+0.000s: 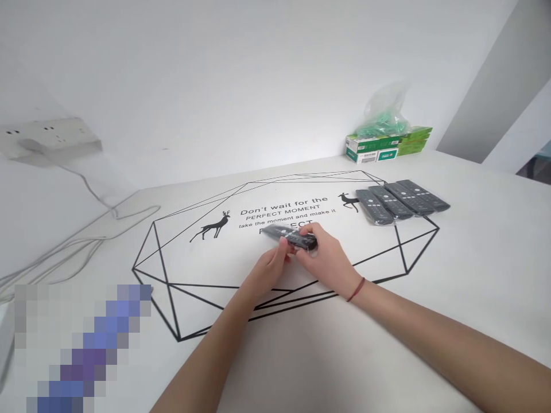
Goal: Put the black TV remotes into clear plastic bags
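Note:
A dark remote control (289,236) lies just above the white table, over the printed text. My right hand (326,261), with a red band at the wrist, is closed around its near end. My left hand (267,271) pinches the same remote from the left side, thumb against its edge. Both hands sit together near the middle of the black geometric drawing (172,287).
Several more dark remotes (400,202) lie side by side at the right of the drawing. Green boxes with a plastic bag (387,140) stand against the back wall. A white power strip (47,137) and its cables (86,235) are at the left. A blurred patch covers the lower left.

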{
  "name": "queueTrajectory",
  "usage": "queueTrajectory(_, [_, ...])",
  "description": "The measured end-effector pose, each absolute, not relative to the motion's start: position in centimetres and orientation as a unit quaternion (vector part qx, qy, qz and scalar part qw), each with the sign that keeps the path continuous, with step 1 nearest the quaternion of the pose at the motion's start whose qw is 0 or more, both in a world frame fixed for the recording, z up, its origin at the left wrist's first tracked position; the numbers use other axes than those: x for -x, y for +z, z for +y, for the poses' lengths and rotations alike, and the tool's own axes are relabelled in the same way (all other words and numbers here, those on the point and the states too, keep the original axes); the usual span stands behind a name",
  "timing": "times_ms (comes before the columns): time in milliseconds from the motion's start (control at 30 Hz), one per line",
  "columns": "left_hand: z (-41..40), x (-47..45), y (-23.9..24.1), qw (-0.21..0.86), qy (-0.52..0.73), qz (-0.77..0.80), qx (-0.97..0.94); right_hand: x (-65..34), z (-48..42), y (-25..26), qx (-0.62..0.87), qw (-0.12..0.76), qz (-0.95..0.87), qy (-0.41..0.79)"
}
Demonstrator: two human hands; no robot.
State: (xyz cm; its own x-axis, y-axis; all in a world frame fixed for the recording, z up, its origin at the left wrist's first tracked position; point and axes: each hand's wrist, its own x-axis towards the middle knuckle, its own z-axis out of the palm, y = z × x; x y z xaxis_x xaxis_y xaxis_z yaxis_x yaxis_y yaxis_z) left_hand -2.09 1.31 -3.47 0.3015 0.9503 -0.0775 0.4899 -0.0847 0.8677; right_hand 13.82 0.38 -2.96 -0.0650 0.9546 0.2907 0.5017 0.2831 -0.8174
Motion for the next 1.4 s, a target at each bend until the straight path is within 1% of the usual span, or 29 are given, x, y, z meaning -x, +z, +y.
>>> queueTrajectory(100, [1.1,1.7,-3.1,0.501,0.330,0.538,-0.591,-13.1,-0.9,-3.1,0.495,0.444,-0.709,0.237])
queueTrajectory(167, [1.1,1.6,-3.1,0.541,0.379,0.526,-0.536,-12.9,-1.5,-3.2,0.485,0.441,-0.710,0.257])
queueTrajectory(267, [1.4,1.9,-3.2,0.585,0.453,0.487,-0.463,-12.6,-1.9,-3.2,0.479,0.416,-0.666,0.392])
queueTrajectory(367, [1.7,2.3,-2.8,0.601,0.511,0.459,-0.409,-12.4,-1.9,-3.1,0.479,0.395,-0.556,0.552])
queueTrajectory(500, [1.6,2.8,-2.0,0.604,0.501,0.430,-0.446,-12.2,-1.7,-3.2,0.436,0.336,-0.434,0.713])
queueTrajectory(633, [1.4,3.4,-1.5,0.577,0.483,0.423,-0.505,-12.1,-2.0,-3.5,0.379,0.288,-0.369,0.798])
queueTrajectory(833, [1.5,4.1,-0.9,0.554,0.502,0.421,-0.514,-11.9,-2.3,-3.7,0.356,0.276,-0.363,0.816])
queueTrajectory(1067, [2.6,5.6,0.1,0.530,0.614,0.405,-0.421,-11.9,-2.5,-3.8,0.359,0.217,-0.432,0.799])
queueTrajectory(1133, [3.0,7.1,0.7,0.496,0.657,0.408,-0.394,-11.9,-2.5,-4.0,0.335,0.207,-0.462,0.794])
queueTrajectory(1267, [3.1,11.5,1.7,0.361,0.718,0.498,-0.325,-12.2,-2.4,-4.4,0.295,0.187,-0.495,0.796])
queueTrajectory(1333, [2.8,13.8,1.7,0.321,0.698,0.566,-0.297,-12.3,-2.2,-4.5,0.301,0.188,-0.480,0.803])
queueTrajectory(1400, [2.3,15.7,1.4,0.298,0.625,0.653,-0.307,-12.5,-2.0,-4.5,0.309,0.195,-0.457,0.811])
